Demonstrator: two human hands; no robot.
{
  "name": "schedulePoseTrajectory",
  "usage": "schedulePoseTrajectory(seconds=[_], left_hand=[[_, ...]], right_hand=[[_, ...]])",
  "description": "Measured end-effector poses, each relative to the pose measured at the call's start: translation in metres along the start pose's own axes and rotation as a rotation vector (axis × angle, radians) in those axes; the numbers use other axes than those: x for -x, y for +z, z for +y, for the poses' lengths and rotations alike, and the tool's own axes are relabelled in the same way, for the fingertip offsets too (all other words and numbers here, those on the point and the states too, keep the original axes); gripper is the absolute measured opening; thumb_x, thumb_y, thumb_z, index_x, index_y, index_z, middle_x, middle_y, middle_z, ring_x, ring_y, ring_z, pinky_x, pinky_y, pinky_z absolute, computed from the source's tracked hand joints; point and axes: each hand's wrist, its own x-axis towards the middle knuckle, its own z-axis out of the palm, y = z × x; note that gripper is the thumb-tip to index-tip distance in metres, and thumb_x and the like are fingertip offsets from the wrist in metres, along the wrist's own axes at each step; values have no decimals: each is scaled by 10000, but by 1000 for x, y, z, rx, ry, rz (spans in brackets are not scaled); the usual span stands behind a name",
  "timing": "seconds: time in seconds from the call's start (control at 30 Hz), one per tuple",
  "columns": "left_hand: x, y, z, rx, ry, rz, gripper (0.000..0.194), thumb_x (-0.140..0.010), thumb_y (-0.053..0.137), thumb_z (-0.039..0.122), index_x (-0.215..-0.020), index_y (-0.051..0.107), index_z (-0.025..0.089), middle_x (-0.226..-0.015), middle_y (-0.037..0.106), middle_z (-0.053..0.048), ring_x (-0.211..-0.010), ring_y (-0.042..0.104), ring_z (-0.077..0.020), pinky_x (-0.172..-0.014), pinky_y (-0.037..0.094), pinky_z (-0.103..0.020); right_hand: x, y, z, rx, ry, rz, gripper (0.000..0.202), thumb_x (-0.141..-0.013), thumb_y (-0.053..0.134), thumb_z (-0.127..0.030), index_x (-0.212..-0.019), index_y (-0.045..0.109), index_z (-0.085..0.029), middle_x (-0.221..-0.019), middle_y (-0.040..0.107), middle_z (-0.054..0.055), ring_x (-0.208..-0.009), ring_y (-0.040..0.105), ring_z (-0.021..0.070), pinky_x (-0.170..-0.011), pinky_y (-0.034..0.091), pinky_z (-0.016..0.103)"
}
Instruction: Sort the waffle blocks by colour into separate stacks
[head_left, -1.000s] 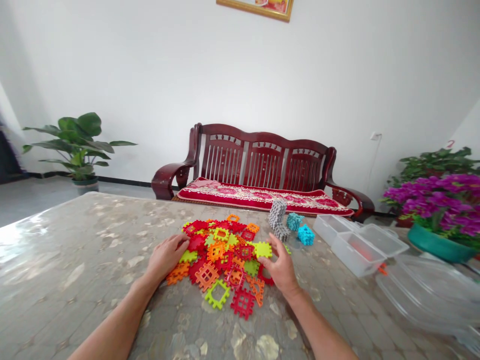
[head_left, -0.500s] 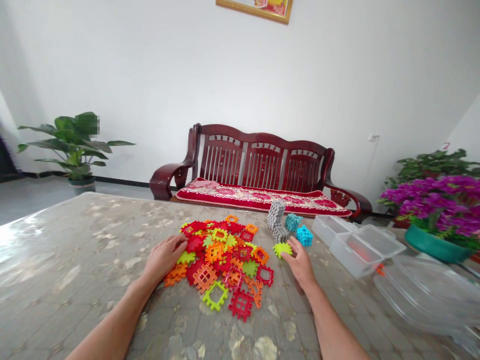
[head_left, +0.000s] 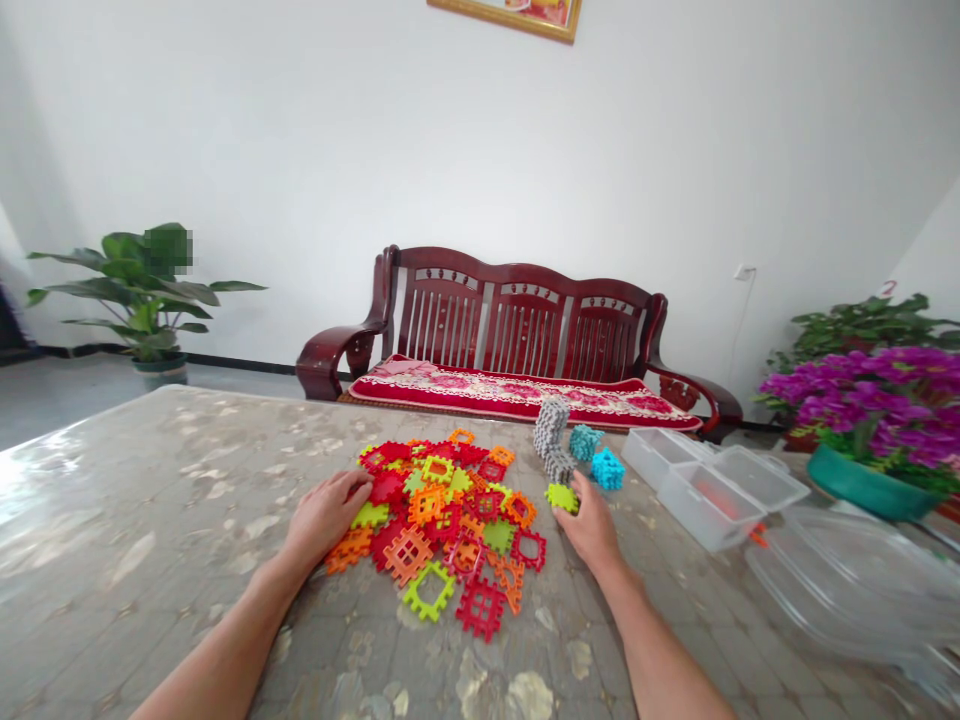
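Observation:
Red, orange and lime interlocking plastic pieces (head_left: 480, 608) lie in a loose pile on the patterned table (head_left: 195, 500). At the pile's left edge rests my left hand (head_left: 328, 512), its fingers on the pieces and curled; whether they grip one is hidden. My right hand (head_left: 590, 520) has its thumb and fingers around a lime piece (head_left: 561, 497), right of the pile. Just behind that piece stand grey pieces (head_left: 552, 430) stacked in a bent row. Teal pieces (head_left: 585, 441) and a bright blue cluster (head_left: 607, 468) are beyond my right hand.
A clear plastic box (head_left: 705, 500) with an open lid stands right of the blue cluster. Clear lids (head_left: 847, 580) lie at the far right, near purple flowers (head_left: 870, 410) in a green pot. A wooden bench (head_left: 517, 320) is behind the table.
My right hand has shifted slightly left and its thumb has come in closer against the lime piece. My left hand has barely moved. The view has shifted slightly.

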Motion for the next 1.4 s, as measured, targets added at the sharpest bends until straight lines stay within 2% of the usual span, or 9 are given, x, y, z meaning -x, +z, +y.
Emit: schedulePoseTrajectory(seconds=[0.13,0.33,0.5,0.63,0.83,1.07,1.23,1.4], left_hand=[[-1,1,-2,3,7,-1,383,-883,370,447,-1014,690,283,-1154,715,-15,-1053,655,-199,-937,462,-287],[-1,1,-1,-7,2,13,374,-880,380,442,-1012,697,294,-1156,719,-4,-1057,654,-199,-933,466,-280],[0,0,0,-8,0,-4,369,-889,371,437,-1009,688,290,-1160,716,-4,-1067,649,-191,-938,459,-275],[0,-1,1,-12,1,-22,375,-894,360,433,-1026,676,279,-1174,708,-20,-1078,643,-193,-946,450,-285],[0,0,0,-21,-3,-20,383,-897,356,437,-1029,677,276,-1185,704,-19,-1079,643,-199,-945,450,-289],[-1,2,-2,-18,-11,-22,396,-894,352,434,-1050,673,261,-1198,696,-31,-1098,636,-211,-958,448,-306],[0,2,-1,-9,-19,-31,385,-902,352,425,-1058,666,267,-1206,692,-29,-1098,632,-204,-973,437,-310],[-1,4,-4,11,-16,-25,368,-902,365,425,-1050,666,276,-1192,694,-23,-1096,631,-202,-976,432,-315]], right_hand=[[1,-5,-5,48,-16,-1,677,-704,575,-206,-1370,468,-153,-1247,638,149,-1122,619,276,-990,462,435],[4,-11,-22,247,-47,67,634,-736,667,-396,-1315,504,-196,-1139,653,129,-1077,610,313,-921,470,441],[3,-7,-26,322,-33,50,552,-754,615,-270,-1291,516,-193,-1101,658,128,-1028,617,299,-890,460,411],[3,-8,-25,297,-22,22,585,-726,553,-171,-1308,501,-178,-1138,650,132,-1053,610,290,-901,452,399],[7,-12,-28,331,-8,19,556,-738,555,-186,-1293,520,-184,-1142,655,139,-1032,617,303,-890,452,409],[9,-4,-43,236,-88,-79,505,-769,606,-226,-1267,526,-201,-1143,669,83,-1062,620,253,-932,452,352],[5,2,-53,263,-110,-114,422,-789,630,-248,-1204,558,-222,-1169,662,63,-1067,626,230,-916,454,320],[10,-6,-56,317,-119,-98,296,-814,598,-198,-1108,616,-230,-1150,657,64,-1043,624,217,-891,449,295]])
